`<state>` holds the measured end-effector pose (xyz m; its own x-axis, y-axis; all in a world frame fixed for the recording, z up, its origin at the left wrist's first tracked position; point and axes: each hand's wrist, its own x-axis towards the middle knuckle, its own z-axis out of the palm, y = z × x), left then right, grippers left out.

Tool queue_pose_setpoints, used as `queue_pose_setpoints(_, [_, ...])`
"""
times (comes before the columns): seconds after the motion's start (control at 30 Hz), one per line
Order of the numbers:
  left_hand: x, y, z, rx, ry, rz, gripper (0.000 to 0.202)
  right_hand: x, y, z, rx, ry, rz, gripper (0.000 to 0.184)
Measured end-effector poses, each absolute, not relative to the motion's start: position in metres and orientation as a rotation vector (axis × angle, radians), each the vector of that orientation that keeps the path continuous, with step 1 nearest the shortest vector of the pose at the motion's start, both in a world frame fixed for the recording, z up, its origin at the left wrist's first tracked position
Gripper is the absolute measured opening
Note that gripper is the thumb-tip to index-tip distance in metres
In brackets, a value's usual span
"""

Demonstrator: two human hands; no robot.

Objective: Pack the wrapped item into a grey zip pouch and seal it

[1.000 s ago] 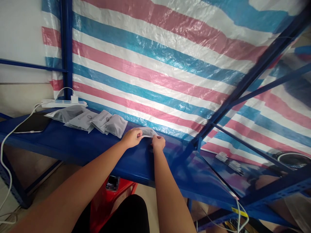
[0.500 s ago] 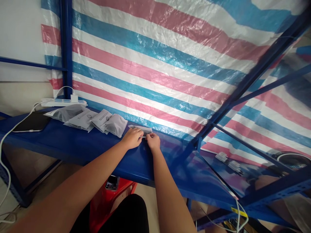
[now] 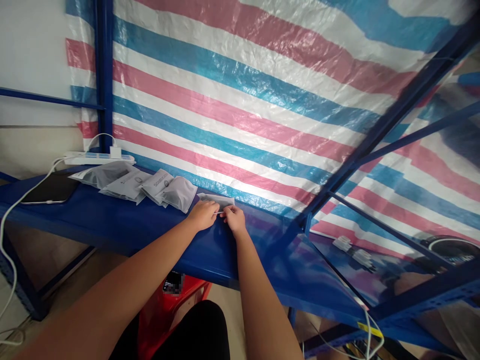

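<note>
Both of my hands meet on a small grey plastic pouch that lies on the blue metal shelf against the striped tarp. My left hand pinches the pouch's near edge from the left. My right hand pinches the same edge from the right, fingertips almost touching the left hand's. To the left of my hands lies a loose pile of similar grey pouches, some printed with text.
A dark phone lies at the shelf's left end, with a white cable and a white power strip behind it. A striped tarp backs the shelf. Blue frame bars cross on the right. A red stool stands below.
My right hand has slid left along the pouch's edge toward my left hand. The pouch has gone from slightly lifted to lying flatter on the shelf.
</note>
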<state>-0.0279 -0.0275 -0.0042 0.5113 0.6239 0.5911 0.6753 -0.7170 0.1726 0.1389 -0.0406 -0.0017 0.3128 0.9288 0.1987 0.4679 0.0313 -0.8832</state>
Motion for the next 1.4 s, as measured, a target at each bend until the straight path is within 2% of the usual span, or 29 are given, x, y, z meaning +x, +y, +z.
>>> queue_pose_setpoints(0.27, [-0.029,-0.032,0.001,-2.636,-1.099,-1.003,0.017,0.145,-0.04,-0.002,-1.632,-1.053,0.555,0.013])
queue_pose_setpoints(0.57, [-0.03,-0.03,0.0,-2.648,-1.106,-1.062,0.015,0.133,-0.046,0.005,-1.51,-1.271,0.838,0.012])
queue_pose_setpoints(0.7, [-0.029,-0.03,0.0,-2.648,-1.115,-1.049,0.014,0.129,-0.046,0.004,-1.456,-1.198,0.909,0.013])
queue_pose_setpoints(1.13, [-0.03,-0.033,0.004,-2.649,-1.104,-1.09,0.013,0.146,-0.035,-0.005,-1.671,-0.882,0.601,0.018])
queue_pose_setpoints(1.4, [-0.03,-0.036,0.006,-2.653,-1.133,-1.085,0.015,0.154,-0.033,-0.008,-1.716,-0.79,0.527,0.023])
